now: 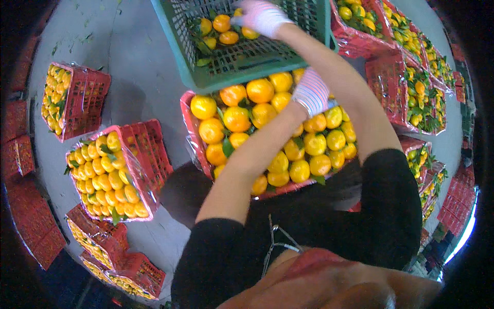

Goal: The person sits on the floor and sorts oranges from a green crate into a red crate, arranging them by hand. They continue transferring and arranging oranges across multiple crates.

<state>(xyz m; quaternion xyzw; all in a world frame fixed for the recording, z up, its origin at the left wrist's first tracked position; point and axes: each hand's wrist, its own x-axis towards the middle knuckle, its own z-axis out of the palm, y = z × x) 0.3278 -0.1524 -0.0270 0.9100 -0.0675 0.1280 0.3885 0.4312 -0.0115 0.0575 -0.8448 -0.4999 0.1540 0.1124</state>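
Observation:
My right hand (266,18), in a pale striped knit glove, reaches into a green plastic crate (247,75). Its blurred fingers are among a few mandarins (229,37) with green leaves; whether they grip one is unclear. Below the green crate's near edge stands a red plastic crate (188,116), filled with rows of mandarins (236,119). Over that crate's far right part lies my left hand (312,92), also gloved. Its fingers are hidden beneath my right forearm, which crosses above it, so any hold cannot be made out.
Red crates of mandarins (108,175) with plastic film stand on the grey floor (135,50) at left. More red crates (386,75) of leafy fruit line the right side. Others (133,276) sit at lower left. Leaf scraps lie on the floor.

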